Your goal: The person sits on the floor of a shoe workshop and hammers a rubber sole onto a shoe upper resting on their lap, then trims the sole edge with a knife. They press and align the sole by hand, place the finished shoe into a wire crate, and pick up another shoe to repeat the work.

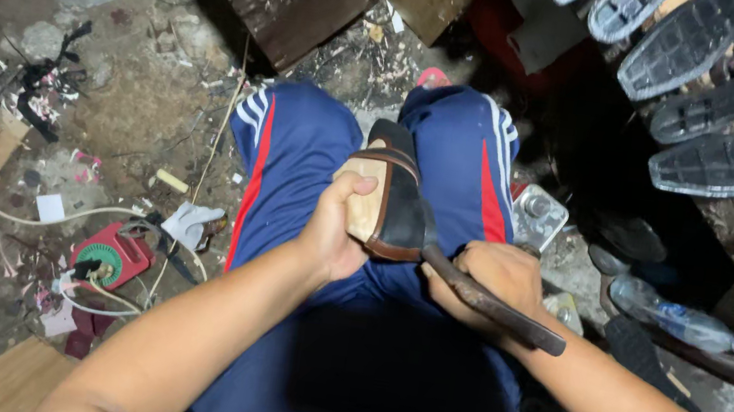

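Head view, looking down at our lap. Hidden stuff first: the tool's [491, 303] working end sits behind the shoe [387, 195], so we can't tell what kind of head it has or exactly where it meets the shoe. Only the dark, worn handle shows, running from the shoe's edge back over our right wrist. Our lap below the hands is in deep shadow, no detail there. The soles at top right [733, 84] are cut off by the frame. The floor litter at left is too cluttered to sort beyond a few items.

Shoe: upside down on our knees, between the blue track pants [299, 150] with red and white side stripes. Tan insole board faces up, dark upper wraps its right side and toe, brown edge at the near end.

Left hand [330, 234]: fingers clamped on the shoe's near left edge, thumb pressed on the tan board.
Right hand [490, 274]: fingers closed around the tool handle, just beside the shoe.

Around: red round-dialled gadget [110, 257] with white cable on the floor at left, clear plastic bottle [674, 317] lying at right, metal can [536, 214] by the right knee.
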